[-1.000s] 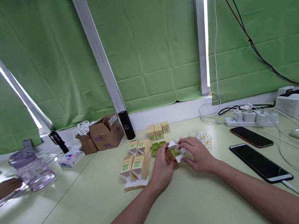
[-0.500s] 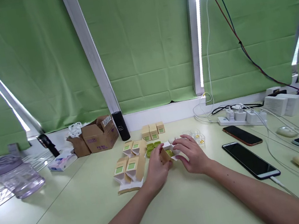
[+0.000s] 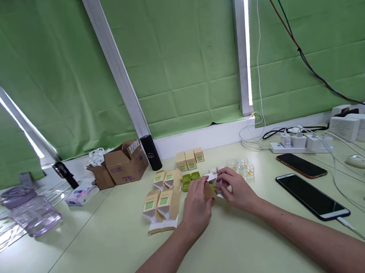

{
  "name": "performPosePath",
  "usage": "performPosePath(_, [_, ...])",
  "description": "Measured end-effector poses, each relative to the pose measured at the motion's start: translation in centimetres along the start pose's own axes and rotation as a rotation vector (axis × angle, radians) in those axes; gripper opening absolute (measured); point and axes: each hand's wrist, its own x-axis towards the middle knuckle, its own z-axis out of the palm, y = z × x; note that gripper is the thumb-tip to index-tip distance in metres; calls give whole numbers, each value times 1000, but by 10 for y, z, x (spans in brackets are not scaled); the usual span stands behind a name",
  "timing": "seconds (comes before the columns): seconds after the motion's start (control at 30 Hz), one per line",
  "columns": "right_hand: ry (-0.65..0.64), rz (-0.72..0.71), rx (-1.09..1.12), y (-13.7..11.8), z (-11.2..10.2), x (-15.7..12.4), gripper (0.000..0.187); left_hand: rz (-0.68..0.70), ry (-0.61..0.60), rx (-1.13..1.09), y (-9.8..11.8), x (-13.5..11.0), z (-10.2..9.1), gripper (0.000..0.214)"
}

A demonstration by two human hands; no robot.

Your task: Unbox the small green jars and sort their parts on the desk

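Observation:
Between my hands is a small kraft cardboard box (image 3: 208, 191) with white inner flaps, partly hidden by my fingers. My left hand (image 3: 197, 207) is closed on its left side. My right hand (image 3: 236, 190) pinches a white flap at its right side. Just left of my left hand stand several kraft boxes (image 3: 164, 201) with green label squares and opened white flaps. Beyond my fingers sit small green square containers (image 3: 190, 180). Past my right hand are several clear little cups (image 3: 244, 168) with yellowish bottoms.
Three closed kraft boxes (image 3: 190, 159) stand farther back. Behind them are a black cylinder (image 3: 150, 153) and a brown carton (image 3: 127, 165). A purple-lidded jug (image 3: 31, 212) is at left. Phones (image 3: 313, 196), a power strip (image 3: 300, 145) and white cables lie at right.
My right fingers have drawn inward and now pinch the box's flap, where they were spread before. My left hand stays on the box. The whole view has shifted slightly.

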Motion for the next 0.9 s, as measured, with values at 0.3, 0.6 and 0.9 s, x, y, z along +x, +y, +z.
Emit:
performPosePath(0.3, [-30,103,-2,-2,12,-3,12,110,-38,177,3,-2,-2,71])
performPosePath(0.6, [66,224,244,1,9,2,18,117,3,229,3,0,-4,74])
performPosePath(0.9, [120,438,461,9,8,2,40,72,51,236,-1,2,-6,73])
